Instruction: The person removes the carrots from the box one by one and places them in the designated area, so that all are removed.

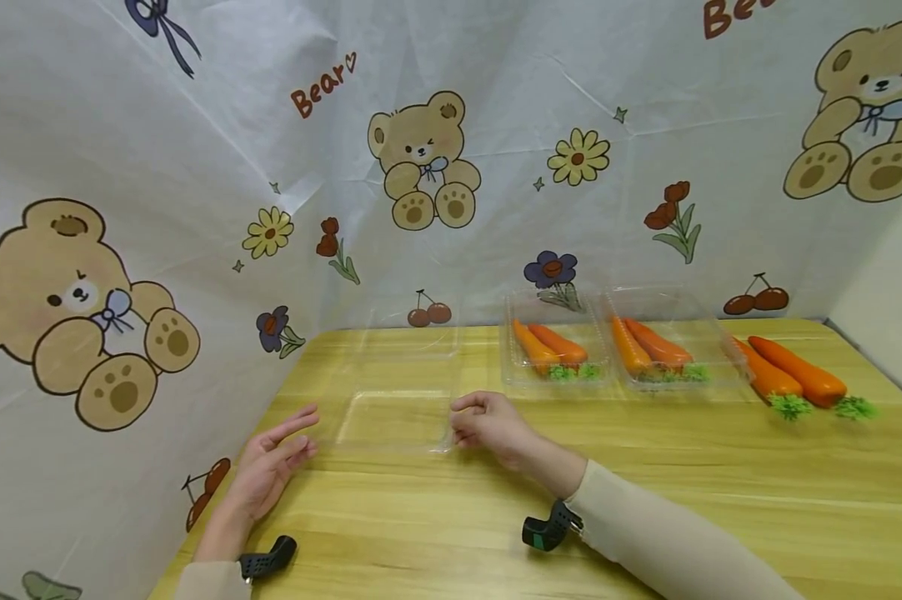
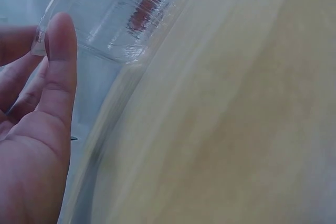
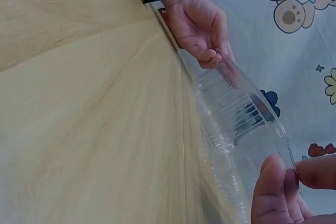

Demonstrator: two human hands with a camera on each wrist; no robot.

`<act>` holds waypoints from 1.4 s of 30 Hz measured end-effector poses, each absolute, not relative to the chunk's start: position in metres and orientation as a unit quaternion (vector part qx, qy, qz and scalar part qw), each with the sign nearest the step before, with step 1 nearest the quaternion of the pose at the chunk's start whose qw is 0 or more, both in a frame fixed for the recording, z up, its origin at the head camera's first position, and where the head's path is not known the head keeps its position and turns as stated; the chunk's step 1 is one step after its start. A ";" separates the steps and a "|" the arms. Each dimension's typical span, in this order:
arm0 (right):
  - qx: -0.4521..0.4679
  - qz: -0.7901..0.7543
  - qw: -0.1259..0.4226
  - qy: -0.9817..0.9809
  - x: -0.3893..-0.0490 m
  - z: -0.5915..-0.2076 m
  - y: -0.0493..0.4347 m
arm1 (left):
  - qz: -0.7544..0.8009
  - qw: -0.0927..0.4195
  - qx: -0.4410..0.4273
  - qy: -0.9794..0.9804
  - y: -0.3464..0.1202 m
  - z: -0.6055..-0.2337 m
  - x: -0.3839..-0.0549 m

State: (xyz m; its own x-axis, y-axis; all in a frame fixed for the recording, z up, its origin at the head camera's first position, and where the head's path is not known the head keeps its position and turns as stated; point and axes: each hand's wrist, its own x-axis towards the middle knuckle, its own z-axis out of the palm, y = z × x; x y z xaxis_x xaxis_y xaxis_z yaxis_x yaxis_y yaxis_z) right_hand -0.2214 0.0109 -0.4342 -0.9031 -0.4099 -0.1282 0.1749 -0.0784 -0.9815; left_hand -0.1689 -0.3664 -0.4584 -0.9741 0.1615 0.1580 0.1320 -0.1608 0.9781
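Observation:
A clear plastic clamshell container [image 1: 398, 421] stands on the wooden table with its lid [image 1: 409, 343] raised at the back; nothing shows inside it. My left hand [image 1: 267, 467] is at its left side, and in the left wrist view the thumb [image 2: 61, 40] and fingers pinch the rim. At the opposite side, my right hand [image 1: 496, 429] pinches the rim between thumb and fingers, seen close in the right wrist view, where the container wall [image 3: 236, 114] stretches between both hands.
Right of the hands, two clear containers [image 1: 507, 379] [image 1: 736, 379] each hold orange carrots [image 1: 544, 350] [image 1: 649, 350] with green tops. Two loose carrots [image 1: 796, 375] lie at the far right. A white cloth printed with bears [image 1: 424, 158] hangs behind and along the left of the table [image 1: 436, 517].

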 end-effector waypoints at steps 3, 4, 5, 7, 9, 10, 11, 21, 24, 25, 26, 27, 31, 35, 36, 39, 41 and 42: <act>-0.089 -0.731 0.202 0.645 -0.221 -0.435 0.007 | 0.753 0.010 0.111 0.648 -0.369 -0.458 -0.167; -0.088 -0.734 0.204 0.642 -0.221 -0.435 0.006 | 0.753 0.010 0.111 0.648 -0.370 -0.458 -0.166; -0.085 -0.736 0.207 0.639 -0.221 -0.435 0.004 | 0.753 0.009 0.111 0.649 -0.370 -0.457 -0.165; -0.085 -0.741 0.210 0.632 -0.221 -0.436 0.001 | 0.752 0.008 0.109 0.650 -0.372 -0.456 -0.164; -0.084 -0.746 0.212 0.626 -0.221 -0.436 -0.003 | 0.751 0.005 0.104 0.652 -0.374 -0.455 -0.162; -0.083 -0.748 0.212 0.623 -0.221 -0.436 -0.004 | 0.750 0.004 0.100 0.653 -0.375 -0.454 -0.162; -0.082 -0.750 0.212 0.621 -0.221 -0.436 -0.006 | 0.750 0.003 0.096 0.654 -0.376 -0.454 -0.161; -0.087 -0.756 0.214 0.612 -0.221 -0.436 -0.028 | 0.757 -0.019 0.060 0.650 -0.387 -0.451 -0.156; -0.088 -0.759 0.219 0.607 -0.220 -0.436 -0.035 | 0.758 -0.024 0.048 0.650 -0.391 -0.450 -0.153; -0.089 -0.760 0.220 0.605 -0.220 -0.436 -0.037 | 0.757 -0.026 0.041 0.651 -0.393 -0.449 -0.152; -0.089 -0.761 0.222 0.603 -0.220 -0.435 -0.039 | 0.757 -0.027 0.032 0.652 -0.394 -0.448 -0.151; -0.089 -0.763 0.222 0.601 -0.220 -0.435 -0.042 | 0.757 -0.028 0.023 0.652 -0.395 -0.447 -0.150; -0.085 -0.768 0.221 0.596 -0.218 -0.433 -0.049 | 0.761 -0.032 -0.008 0.648 -0.399 -0.443 -0.148; -0.082 -0.771 0.223 0.591 -0.217 -0.435 -0.057 | 0.767 -0.041 -0.019 0.640 -0.404 -0.442 -0.147; -0.082 -0.772 0.223 0.589 -0.217 -0.435 -0.059 | 0.768 -0.044 -0.019 0.639 -0.405 -0.442 -0.147; -0.081 -0.774 0.223 0.587 -0.217 -0.436 -0.064 | 0.774 -0.054 -0.014 0.631 -0.408 -0.443 -0.147; -0.079 -0.775 0.222 0.587 -0.216 -0.435 -0.069 | 0.776 -0.059 -0.013 0.628 -0.411 -0.443 -0.145; -0.077 -0.776 0.222 0.586 -0.216 -0.435 -0.071 | 0.777 -0.059 -0.014 0.627 -0.413 -0.442 -0.144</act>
